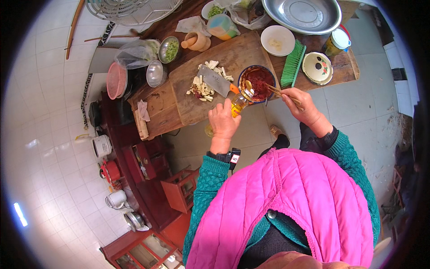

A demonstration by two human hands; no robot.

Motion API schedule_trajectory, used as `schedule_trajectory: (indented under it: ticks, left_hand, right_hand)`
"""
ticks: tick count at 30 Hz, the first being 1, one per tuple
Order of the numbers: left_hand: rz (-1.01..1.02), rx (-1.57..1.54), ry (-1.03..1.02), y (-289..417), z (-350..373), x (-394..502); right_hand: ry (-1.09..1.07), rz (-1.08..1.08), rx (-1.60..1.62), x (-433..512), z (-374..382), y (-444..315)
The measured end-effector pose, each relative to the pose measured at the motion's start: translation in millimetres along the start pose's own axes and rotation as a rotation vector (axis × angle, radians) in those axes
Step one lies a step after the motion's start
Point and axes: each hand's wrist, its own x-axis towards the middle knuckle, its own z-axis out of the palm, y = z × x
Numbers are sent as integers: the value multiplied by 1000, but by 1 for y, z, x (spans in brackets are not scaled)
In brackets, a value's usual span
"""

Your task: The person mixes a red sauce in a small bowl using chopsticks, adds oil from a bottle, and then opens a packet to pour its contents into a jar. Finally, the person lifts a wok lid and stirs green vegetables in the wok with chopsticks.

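Observation:
In the head view my left hand [224, 120] is closed around a clear bottle of yellow oil [238, 105], tilted with its neck over the rim of an enamel bowl [240, 78]. Dark red paste [258, 80] fills the bowl. My right hand [300, 105] grips wooden chopsticks [275, 90], their tips in the paste. A spoon handle shows at the bowl's near rim. Left of the bowl, a cleaver with an orange handle [215, 80] lies on the wooden cutting board [181, 101], among chopped pale pieces [203, 88]. Whether oil is flowing I cannot tell.
Beyond the board stand a wooden mortar [201, 41], a white bowl [278, 37] and a large metal basin [301, 15]. To the right lie a green brush [293, 64] and an enamel lid [317, 68]. Small metal bowls [156, 72], one with chopped greens, stand at the left.

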Motion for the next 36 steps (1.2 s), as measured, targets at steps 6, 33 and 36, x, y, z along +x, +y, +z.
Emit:
schedule_trajectory:
  ticks: [6,33,36]
  left_hand:
    - [3,11,27,1,1,-1]
    - [-391,-842,289,6,13,-7]
    - [-454,-1154,396,-12,14,-8]
  right_hand:
    - [-6,20,25,-3,0,2]
    - [-102,160,81,-3,14,20]
    - [-121,111,57,0,12,20]
